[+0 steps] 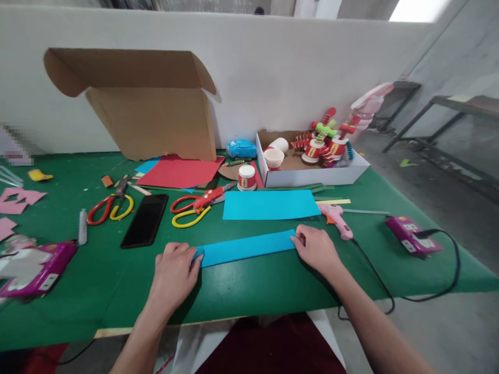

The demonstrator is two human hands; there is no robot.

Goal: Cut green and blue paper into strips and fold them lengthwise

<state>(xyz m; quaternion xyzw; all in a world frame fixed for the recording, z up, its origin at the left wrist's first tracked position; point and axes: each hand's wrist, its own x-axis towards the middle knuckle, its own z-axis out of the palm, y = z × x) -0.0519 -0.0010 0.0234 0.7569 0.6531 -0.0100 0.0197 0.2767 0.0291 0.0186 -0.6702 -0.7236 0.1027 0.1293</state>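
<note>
- Close to the front edge of the green worktop (234, 296), midway along it, a long blue paper strip (247, 250) lies slightly aslant, its right end farther from that edge than its left.
- Left of the strip, the person's left hand (175, 270) rests with thumb and fingers pinching its left end; at the other end, the right hand (316, 248) grips the right tip between thumb and fingers.
- Toward the left of the front edge sits a purple power block (47, 270); a second purple block (411, 236), with a black plug in it, stands near the right edge.
- Beyond the left hand lie a black phone (144, 221) and, farther left, a grey stick (82, 227).
- Just past the strip, a bright blue sheet (271, 205) lies flat, with a pink glue gun (338, 221) by its right end and scissors with red and yellow handles (197, 204) to its left.
- Behind the sheet stands an upturned paper cup (247, 179).
- Along the back edge are a red sheet (181, 172), an open brown box (156, 122), a blue packet (241, 149) and a white tray (312, 178) holding cups and paper figures.
</note>
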